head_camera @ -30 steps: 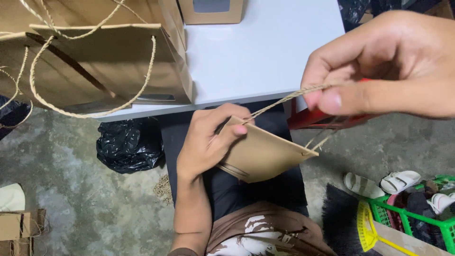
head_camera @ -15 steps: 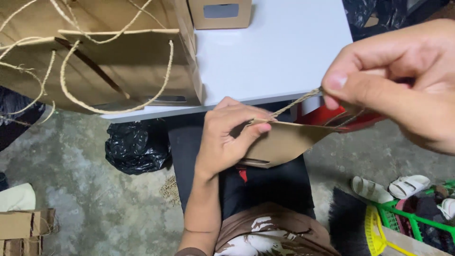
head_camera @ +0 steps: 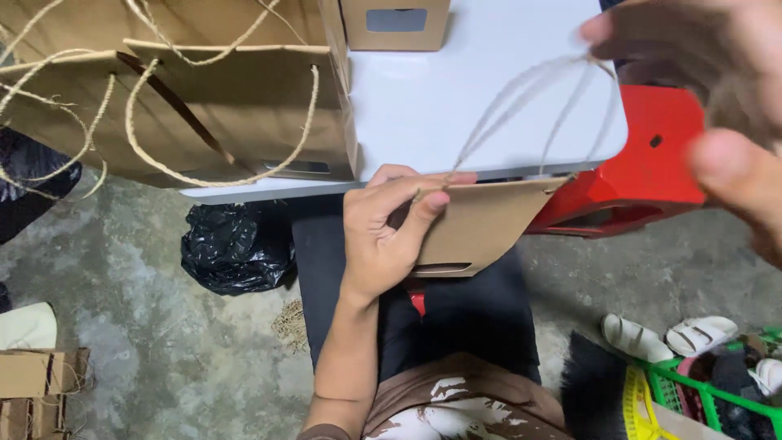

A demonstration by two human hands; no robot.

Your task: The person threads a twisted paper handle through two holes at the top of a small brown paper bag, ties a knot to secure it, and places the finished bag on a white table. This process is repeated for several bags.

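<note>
Pinching the top edge of a flat brown paper bag [head_camera: 481, 224] between thumb and fingers, the left hand [head_camera: 387, 232] steadies it just below the near edge of the white table [head_camera: 456, 106], apparently so the twine handle [head_camera: 521, 106] can be drawn taut. The right hand [head_camera: 709, 106], blurred, grips the far end of that twine loop up over the table's right corner, beside a red stool [head_camera: 652, 163]. Compared with half a second ago, the right hand is higher and farther off, the loop longer; finished bags [head_camera: 204, 106] stand at the table's left.
</note>
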